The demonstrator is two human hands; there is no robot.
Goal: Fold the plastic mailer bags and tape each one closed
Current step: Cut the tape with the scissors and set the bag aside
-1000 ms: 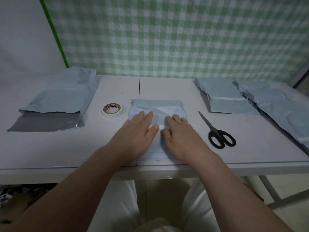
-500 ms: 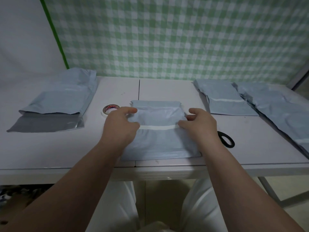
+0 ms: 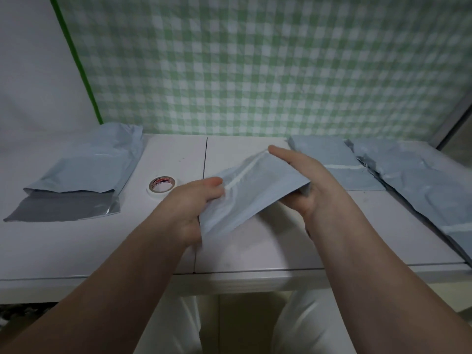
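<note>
You hold the folded mailer bag above the middle of the worktop, tilted. Your left hand pinches its near-left edge and your right hand is curled round its far-right end. The slick film could slip from your fingers, or bending it could lift the white tape strip. The bag looks pale blue, thin and lightly creased.

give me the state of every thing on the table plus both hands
held mailer, folded, white strip across it, held above the table, tilted
left hand, grips the held mailer's near left edge
right hand, grips its right end
tape roll, lying flat, untouched
left mailer, lying flat, grey flap unfolded
taped mailer, lying flat, folded, white strip across
far right mailer pile, lying down, wrinkled
</note>
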